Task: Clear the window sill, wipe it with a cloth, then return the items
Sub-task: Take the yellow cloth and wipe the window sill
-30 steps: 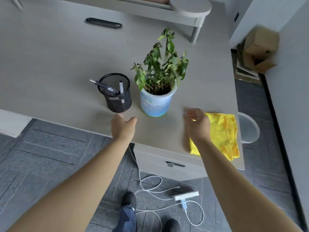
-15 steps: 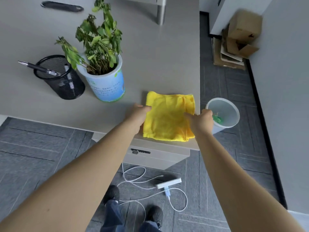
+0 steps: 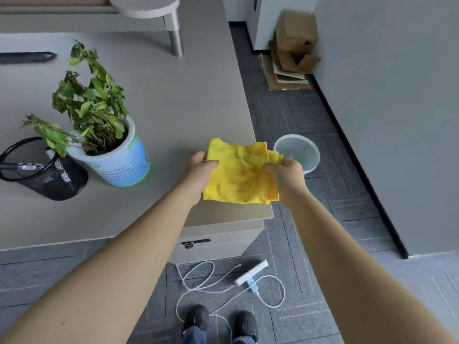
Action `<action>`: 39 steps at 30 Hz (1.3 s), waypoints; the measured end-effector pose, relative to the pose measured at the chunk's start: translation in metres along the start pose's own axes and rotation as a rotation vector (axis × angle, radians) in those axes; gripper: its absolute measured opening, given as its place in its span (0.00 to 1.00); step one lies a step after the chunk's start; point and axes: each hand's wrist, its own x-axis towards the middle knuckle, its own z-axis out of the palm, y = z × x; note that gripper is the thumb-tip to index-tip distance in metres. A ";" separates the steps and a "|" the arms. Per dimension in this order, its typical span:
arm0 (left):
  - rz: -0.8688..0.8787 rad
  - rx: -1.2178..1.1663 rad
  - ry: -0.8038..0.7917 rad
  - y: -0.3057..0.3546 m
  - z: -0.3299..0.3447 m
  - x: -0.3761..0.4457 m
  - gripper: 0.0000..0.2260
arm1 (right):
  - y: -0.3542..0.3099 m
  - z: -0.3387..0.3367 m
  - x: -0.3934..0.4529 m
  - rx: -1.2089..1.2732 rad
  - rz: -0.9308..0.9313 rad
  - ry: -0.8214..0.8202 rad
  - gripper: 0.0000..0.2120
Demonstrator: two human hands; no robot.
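Observation:
A yellow cloth (image 3: 238, 175) hangs lifted over the near right corner of the grey desk (image 3: 188, 108). My left hand (image 3: 201, 167) grips its left edge and my right hand (image 3: 285, 170) grips its right edge. To the left on the desk stand a potted plant in a white and blue pot (image 3: 116, 157) and a black mesh pen holder (image 3: 49, 175) with pens in it. The window sill is not in view.
A small grey waste bin (image 3: 298, 150) stands on the floor just right of the desk corner. Cardboard boxes (image 3: 293, 45) are piled against the wall at the back. A white power strip with cables (image 3: 250, 274) lies on the floor by my feet. A drawer unit (image 3: 218, 242) sits under the desk.
Both hands moved from beside the pot to the cloth, took hold of its two edges and lifted it off the desk. The view shifted right.

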 end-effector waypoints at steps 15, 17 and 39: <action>0.276 0.133 -0.768 0.038 0.237 -0.173 0.13 | 0.098 -0.256 -0.149 0.428 -0.055 0.775 0.05; 0.286 0.141 -0.859 0.030 0.279 -0.211 0.11 | 0.125 -0.298 -0.174 0.444 -0.045 0.852 0.06; 0.376 0.359 -1.297 -0.038 0.632 -0.503 0.11 | 0.329 -0.651 -0.310 0.604 0.038 1.275 0.21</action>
